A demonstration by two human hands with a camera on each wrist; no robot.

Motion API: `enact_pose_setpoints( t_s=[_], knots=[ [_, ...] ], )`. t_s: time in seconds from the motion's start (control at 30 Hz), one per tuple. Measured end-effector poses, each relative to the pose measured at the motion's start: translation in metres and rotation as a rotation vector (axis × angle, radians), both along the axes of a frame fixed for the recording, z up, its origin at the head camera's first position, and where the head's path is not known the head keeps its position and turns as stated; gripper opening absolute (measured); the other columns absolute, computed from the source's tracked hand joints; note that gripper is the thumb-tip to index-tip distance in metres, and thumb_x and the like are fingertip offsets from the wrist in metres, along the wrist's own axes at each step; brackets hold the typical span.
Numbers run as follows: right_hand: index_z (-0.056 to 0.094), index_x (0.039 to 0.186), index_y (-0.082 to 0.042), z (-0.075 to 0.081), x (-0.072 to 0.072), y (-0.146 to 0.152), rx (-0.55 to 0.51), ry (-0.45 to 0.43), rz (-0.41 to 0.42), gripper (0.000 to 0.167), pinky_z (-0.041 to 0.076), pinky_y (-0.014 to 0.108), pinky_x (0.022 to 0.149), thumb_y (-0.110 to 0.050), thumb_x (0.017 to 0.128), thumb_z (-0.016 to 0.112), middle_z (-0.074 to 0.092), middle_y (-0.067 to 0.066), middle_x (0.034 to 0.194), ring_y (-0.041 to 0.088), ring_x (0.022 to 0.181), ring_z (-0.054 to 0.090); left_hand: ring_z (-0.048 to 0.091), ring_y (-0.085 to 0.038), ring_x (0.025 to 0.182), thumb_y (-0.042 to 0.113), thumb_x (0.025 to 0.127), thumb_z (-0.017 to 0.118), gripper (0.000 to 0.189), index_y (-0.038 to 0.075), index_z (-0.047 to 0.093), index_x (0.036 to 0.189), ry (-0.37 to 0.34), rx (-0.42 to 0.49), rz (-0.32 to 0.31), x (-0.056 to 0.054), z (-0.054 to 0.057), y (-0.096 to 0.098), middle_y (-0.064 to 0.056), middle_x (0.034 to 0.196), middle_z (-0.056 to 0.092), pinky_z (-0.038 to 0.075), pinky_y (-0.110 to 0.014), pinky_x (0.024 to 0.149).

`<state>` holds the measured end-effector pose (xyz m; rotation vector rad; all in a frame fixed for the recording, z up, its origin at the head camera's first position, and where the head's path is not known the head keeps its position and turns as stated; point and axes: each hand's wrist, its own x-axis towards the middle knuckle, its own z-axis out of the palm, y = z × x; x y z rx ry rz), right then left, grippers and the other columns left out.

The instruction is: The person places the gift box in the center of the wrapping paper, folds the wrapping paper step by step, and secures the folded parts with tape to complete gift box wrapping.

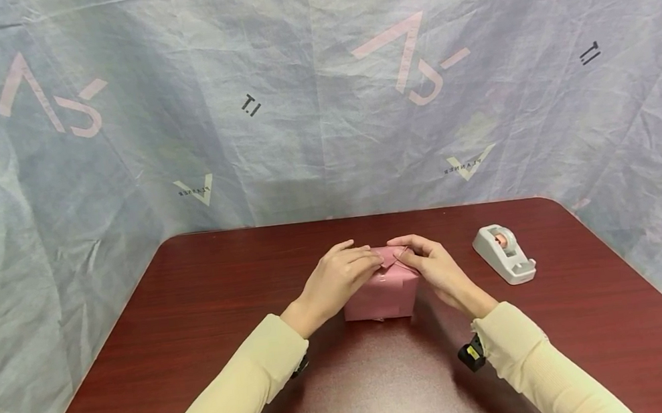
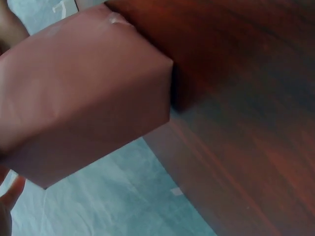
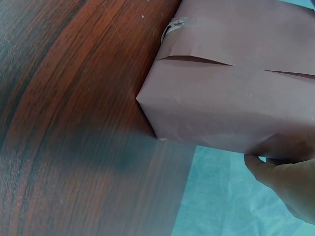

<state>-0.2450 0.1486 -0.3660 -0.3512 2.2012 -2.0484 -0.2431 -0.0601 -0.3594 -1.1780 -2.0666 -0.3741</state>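
Note:
A box wrapped in pink paper stands on the table between the two hands. On its top, a pointed paper flap is folded over. The left hand grips the box at its upper left, fingertips bent onto the top near the flap. From the right, the right hand pinches the paper at the top corner, its thumb on the flap and its fingers at the far edge. In the right wrist view, slits show along a seam of the wrapped box, with crumpled tape at one end.
A white tape dispenser with a roll in it stands to the right of the box. The dark red wooden table extends around them. Grey printed cloth hangs behind the table and along both sides.

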Motion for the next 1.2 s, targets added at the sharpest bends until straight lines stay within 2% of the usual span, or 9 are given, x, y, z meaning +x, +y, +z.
enact_pose_setpoints(
  t_s=[0.17, 0.43, 0.57, 0.63, 0.77, 0.9, 1.0, 1.07, 1.2],
  knots=[
    [0.055, 0.117, -0.005, -0.001, -0.001, 0.001, -0.003, -0.002, 0.006, 0.027, 0.045, 0.018, 0.067, -0.012, 0.091, 0.053, 0.054, -0.009, 0.080, 0.001, 0.076, 0.052, 0.066, -0.014, 0.096, 0.021, 0.081, 0.068, 0.014, 0.017, 0.071, 0.094, 0.050, -0.007, 0.026, 0.003, -0.001, 0.003, 0.005, 0.093, 0.071, 0.044, -0.037, 0.095],
    [0.048, 0.123, 0.005, 0.000, 0.001, 0.001, -0.003, -0.002, 0.014, 0.036, 0.043, 0.017, 0.064, -0.009, 0.091, 0.052, 0.052, -0.009, 0.077, 0.000, 0.072, 0.050, 0.062, -0.015, 0.105, 0.024, 0.083, 0.064, 0.022, 0.018, 0.071, 0.103, -0.060, -0.080, 0.049, 0.009, 0.001, -0.003, 0.004, 0.103, 0.070, 0.041, -0.035, 0.098],
    [0.048, 0.122, 0.006, -0.001, 0.000, 0.001, -0.011, -0.006, 0.014, 0.035, 0.044, 0.017, 0.064, -0.009, 0.091, 0.052, 0.053, -0.009, 0.078, 0.001, 0.072, 0.051, 0.064, -0.012, 0.102, 0.027, 0.083, 0.065, 0.020, 0.019, 0.072, 0.099, -0.002, -0.082, 0.070, 0.009, 0.001, 0.000, 0.006, 0.098, 0.071, 0.041, -0.032, 0.098],
    [0.053, 0.119, 0.001, -0.001, -0.001, 0.001, -0.017, -0.011, 0.012, 0.030, 0.045, 0.017, 0.064, -0.008, 0.091, 0.052, 0.054, -0.008, 0.079, 0.001, 0.073, 0.052, 0.064, -0.012, 0.100, 0.026, 0.082, 0.066, 0.018, 0.019, 0.073, 0.097, 0.022, -0.072, 0.068, 0.009, 0.000, 0.002, 0.007, 0.096, 0.071, 0.042, -0.032, 0.097],
    [0.059, 0.111, -0.010, -0.001, -0.001, 0.002, -0.028, -0.018, 0.015, 0.021, 0.046, 0.017, 0.064, -0.008, 0.091, 0.052, 0.055, -0.007, 0.081, 0.001, 0.074, 0.053, 0.064, -0.011, 0.101, 0.027, 0.081, 0.066, 0.019, 0.019, 0.073, 0.097, 0.013, -0.063, 0.063, 0.008, -0.002, 0.001, 0.007, 0.097, 0.071, 0.042, -0.033, 0.097],
    [0.057, 0.115, -0.003, -0.002, -0.001, 0.002, -0.036, -0.001, 0.030, 0.026, 0.045, 0.017, 0.064, -0.010, 0.090, 0.054, 0.055, -0.008, 0.081, 0.001, 0.074, 0.053, 0.063, -0.010, 0.102, 0.026, 0.083, 0.065, 0.021, 0.019, 0.072, 0.101, 0.006, -0.089, 0.059, 0.008, -0.003, -0.001, 0.006, 0.099, 0.070, 0.041, -0.036, 0.098],
    [0.051, 0.120, 0.004, -0.004, -0.001, 0.003, -0.036, 0.032, 0.047, 0.035, 0.045, 0.016, 0.064, -0.013, 0.089, 0.055, 0.056, -0.009, 0.082, 0.000, 0.075, 0.052, 0.063, -0.009, 0.103, 0.029, 0.084, 0.063, 0.024, 0.018, 0.071, 0.105, 0.035, -0.127, 0.065, 0.008, -0.004, -0.002, 0.005, 0.102, 0.070, 0.039, -0.037, 0.100],
    [0.052, 0.121, 0.003, -0.010, -0.004, 0.005, -0.061, 0.066, 0.074, 0.036, 0.045, 0.016, 0.063, -0.014, 0.089, 0.056, 0.057, -0.009, 0.084, 0.000, 0.075, 0.053, 0.063, -0.009, 0.103, 0.031, 0.085, 0.062, 0.027, 0.018, 0.070, 0.107, 0.070, -0.148, 0.069, 0.009, -0.005, -0.003, 0.005, 0.105, 0.069, 0.038, -0.038, 0.101],
    [0.051, 0.122, 0.004, -0.009, -0.004, 0.005, -0.051, 0.060, 0.068, 0.038, 0.045, 0.017, 0.062, -0.014, 0.089, 0.054, 0.057, -0.009, 0.085, 0.000, 0.075, 0.053, 0.061, -0.012, 0.107, 0.035, 0.088, 0.056, 0.033, 0.018, 0.066, 0.115, 0.185, -0.216, 0.081, 0.010, -0.010, -0.006, 0.003, 0.112, 0.066, 0.035, -0.040, 0.104]
  ],
)
